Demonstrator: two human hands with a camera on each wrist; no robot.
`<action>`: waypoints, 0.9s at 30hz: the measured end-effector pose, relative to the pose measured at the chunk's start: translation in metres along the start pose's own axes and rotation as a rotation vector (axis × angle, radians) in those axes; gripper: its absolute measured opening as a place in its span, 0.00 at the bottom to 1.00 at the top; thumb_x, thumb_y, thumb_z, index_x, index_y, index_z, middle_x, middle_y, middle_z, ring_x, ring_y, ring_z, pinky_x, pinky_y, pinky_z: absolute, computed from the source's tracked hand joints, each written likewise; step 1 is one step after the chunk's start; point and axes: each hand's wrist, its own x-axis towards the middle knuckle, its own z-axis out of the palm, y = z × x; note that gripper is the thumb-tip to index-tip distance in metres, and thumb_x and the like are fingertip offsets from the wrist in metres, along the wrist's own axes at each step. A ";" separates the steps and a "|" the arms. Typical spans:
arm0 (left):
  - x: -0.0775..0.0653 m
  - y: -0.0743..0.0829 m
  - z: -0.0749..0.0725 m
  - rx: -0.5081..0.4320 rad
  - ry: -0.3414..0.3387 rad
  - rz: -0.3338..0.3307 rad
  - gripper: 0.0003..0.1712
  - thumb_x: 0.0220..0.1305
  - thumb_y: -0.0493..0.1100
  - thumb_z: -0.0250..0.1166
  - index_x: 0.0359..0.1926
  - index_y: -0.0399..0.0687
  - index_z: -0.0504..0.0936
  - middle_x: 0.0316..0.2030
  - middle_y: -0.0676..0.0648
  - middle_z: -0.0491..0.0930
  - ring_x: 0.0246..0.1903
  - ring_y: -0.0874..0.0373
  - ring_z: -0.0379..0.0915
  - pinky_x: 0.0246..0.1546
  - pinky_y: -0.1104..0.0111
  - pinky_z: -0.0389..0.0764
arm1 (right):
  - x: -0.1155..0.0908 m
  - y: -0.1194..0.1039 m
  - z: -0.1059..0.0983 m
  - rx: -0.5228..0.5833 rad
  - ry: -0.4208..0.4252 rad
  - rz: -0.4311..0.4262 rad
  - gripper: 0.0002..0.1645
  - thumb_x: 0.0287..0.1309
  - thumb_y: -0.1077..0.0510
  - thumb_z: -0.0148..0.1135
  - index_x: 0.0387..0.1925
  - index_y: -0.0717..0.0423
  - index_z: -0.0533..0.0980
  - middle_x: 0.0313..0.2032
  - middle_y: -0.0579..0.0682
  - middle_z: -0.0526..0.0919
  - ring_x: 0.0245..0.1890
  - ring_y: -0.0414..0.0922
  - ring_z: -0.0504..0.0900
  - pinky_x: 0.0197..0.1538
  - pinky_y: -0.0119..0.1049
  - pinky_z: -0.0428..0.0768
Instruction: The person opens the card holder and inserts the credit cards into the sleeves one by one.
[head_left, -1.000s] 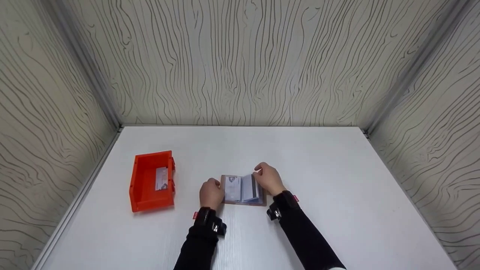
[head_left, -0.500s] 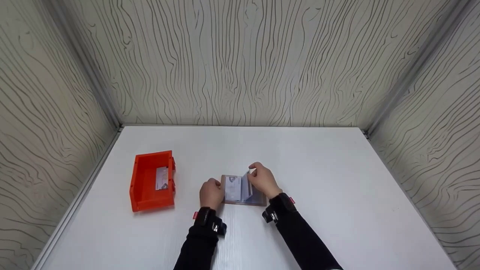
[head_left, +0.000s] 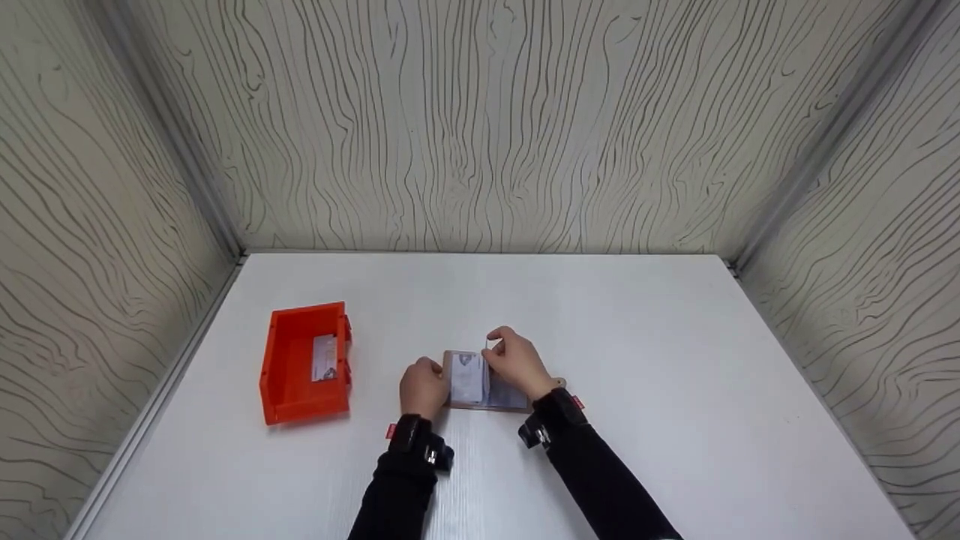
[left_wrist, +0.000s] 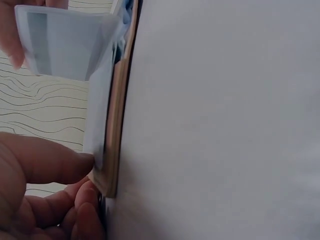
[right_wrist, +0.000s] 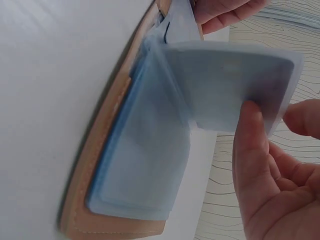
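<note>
1. The card holder lies open on the white table, just below the centre of the head view.
2. The left hand, at the holder's left edge, is nearly closed: the left wrist view's lower left shows its thumb on top and curled fingers beneath, pinching the holder's edge.
3. The right hand, above the holder's right half, is partly closed, gripping the free end of a clear page between thumb and finger; the page stands raised in the upper right of the right wrist view.
4. More clear sleeves lie over the tan cover, left of centre there.
5. A small tab beside the right wrist is probably part of the holder; the arm hides most of it.
6. The orange bin, left in the head view, has a printed card inside.
</note>
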 end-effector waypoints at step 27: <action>0.000 0.001 -0.002 -0.024 -0.058 -0.042 0.04 0.53 0.33 0.67 0.31 0.34 0.81 0.27 0.40 0.82 0.31 0.43 0.79 0.37 0.54 0.78 | -0.002 0.005 0.003 0.027 -0.036 -0.066 0.17 0.58 0.61 0.65 0.46 0.67 0.76 0.26 0.48 0.82 0.24 0.41 0.79 0.34 0.38 0.78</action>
